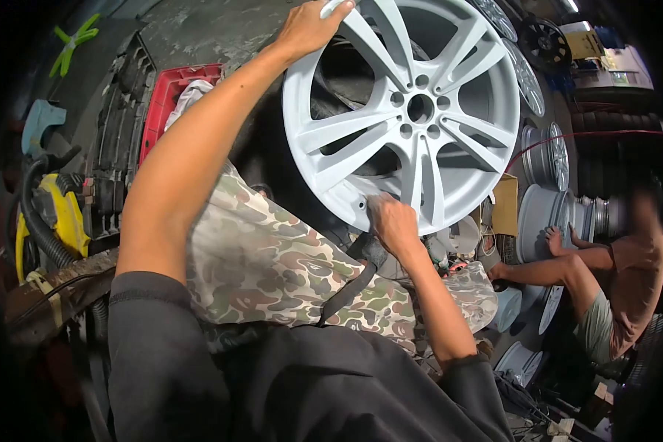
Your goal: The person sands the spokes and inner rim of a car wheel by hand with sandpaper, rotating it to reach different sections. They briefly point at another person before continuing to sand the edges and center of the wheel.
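Observation:
A light grey, multi-spoke wheel rim (420, 110) stands tilted in front of me, its face towards the camera. My left hand (311, 28) grips its upper left edge, thumb over the lip. Low on the rim, my right hand (394, 225) is closed against the inner barrel beside a small dark hole; whatever its fingers hold there is hidden and blurred. Camouflage cloth (272, 258) covers my lap beneath the rim, with a dark strap (350, 295) lying across it.
Another person (626, 272) sits at the right, hands on a silver rim (541, 221). More rims stand behind. At the left are a red crate (155, 118), a yellow machine with a black hose (62, 214) and a green cross-shaped object (73, 46).

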Tool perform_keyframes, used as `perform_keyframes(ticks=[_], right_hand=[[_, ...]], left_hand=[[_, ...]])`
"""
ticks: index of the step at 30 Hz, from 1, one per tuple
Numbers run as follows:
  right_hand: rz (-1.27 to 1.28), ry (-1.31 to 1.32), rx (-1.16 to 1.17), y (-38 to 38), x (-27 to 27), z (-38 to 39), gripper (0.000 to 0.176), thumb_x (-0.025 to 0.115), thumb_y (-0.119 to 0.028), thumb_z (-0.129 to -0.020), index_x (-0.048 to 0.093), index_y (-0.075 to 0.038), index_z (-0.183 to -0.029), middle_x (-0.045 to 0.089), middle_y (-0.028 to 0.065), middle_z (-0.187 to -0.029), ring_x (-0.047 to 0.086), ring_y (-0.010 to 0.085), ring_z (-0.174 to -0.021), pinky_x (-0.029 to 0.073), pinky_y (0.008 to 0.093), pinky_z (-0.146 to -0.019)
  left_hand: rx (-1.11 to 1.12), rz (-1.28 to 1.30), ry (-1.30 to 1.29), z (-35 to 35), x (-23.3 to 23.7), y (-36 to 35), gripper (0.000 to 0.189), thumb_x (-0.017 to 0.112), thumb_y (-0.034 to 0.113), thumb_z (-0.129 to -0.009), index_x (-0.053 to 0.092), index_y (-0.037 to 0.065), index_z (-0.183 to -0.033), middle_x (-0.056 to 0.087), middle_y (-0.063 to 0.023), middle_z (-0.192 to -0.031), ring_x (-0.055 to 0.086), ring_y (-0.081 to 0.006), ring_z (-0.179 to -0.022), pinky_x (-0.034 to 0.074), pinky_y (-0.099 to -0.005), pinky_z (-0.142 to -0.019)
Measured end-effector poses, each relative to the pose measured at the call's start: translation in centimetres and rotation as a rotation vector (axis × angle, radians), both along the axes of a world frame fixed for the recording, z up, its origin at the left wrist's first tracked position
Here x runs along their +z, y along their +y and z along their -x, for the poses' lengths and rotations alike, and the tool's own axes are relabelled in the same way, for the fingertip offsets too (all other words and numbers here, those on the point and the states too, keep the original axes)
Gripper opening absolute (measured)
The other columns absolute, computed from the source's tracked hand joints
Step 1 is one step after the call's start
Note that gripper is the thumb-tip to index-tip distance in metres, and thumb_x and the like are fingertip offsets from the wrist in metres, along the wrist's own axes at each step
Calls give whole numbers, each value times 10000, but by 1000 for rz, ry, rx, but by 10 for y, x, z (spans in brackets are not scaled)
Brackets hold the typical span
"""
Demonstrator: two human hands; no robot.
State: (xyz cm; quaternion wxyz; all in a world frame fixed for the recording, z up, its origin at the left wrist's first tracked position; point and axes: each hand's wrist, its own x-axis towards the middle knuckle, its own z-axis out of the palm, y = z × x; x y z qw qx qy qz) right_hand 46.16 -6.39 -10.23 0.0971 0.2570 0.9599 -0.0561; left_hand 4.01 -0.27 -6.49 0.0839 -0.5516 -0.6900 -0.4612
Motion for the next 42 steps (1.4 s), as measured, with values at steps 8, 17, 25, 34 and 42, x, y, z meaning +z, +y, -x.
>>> perform_keyframes(ticks=[8, 17, 25, 34, 42], right_hand=[[118, 7, -86, -6, 23, -20, 251, 667, -175, -951, 704, -87, -1184, 692, 204, -941, 676, 441, -774, 537, 524, -666], [172, 94, -164, 4, 18, 26, 201, 632, -198, -948, 755, -40, -934, 712, 238, -825, 698, 439, -776, 558, 540, -693], [424, 346, -198, -18, 28, 69, 279, 597, -240, -986, 735, -10, -910, 711, 264, -870, 692, 460, -855, 539, 529, -806], [365, 474, -87, -27, 23, 79, 203, 624, -158, -986, 710, 12, -913, 676, 272, -856, 666, 463, -817, 510, 551, -740], [176, 464, -55, -19, 14, 29, 164, 712, -133, -920, 777, -31, -1031, 609, 168, -1011, 547, 351, -967, 476, 475, -818]], left_hand=[[-55, -35, -227, -4, 6, -13, 407, 539, 379, -1051, 736, 31, -1128, 715, -276, -1012, 667, -490, -1013, 521, -532, -857], [19, 53, -162, 4, 4, -12, 473, 519, 425, -1056, 738, 8, -1010, 703, -287, -944, 670, -503, -958, 514, -556, -783], [29, 15, -249, -3, 9, -16, 483, 545, 430, -1038, 722, -13, -965, 699, -282, -907, 673, -494, -931, 512, -551, -771], [76, 55, -163, 4, -1, -9, 475, 551, 419, -1031, 736, -14, -970, 704, -286, -914, 695, -477, -910, 524, -541, -769], [72, 3, -114, 5, -6, -5, 449, 578, 399, -1021, 737, -19, -979, 702, -280, -900, 687, -484, -891, 528, -528, -761]])
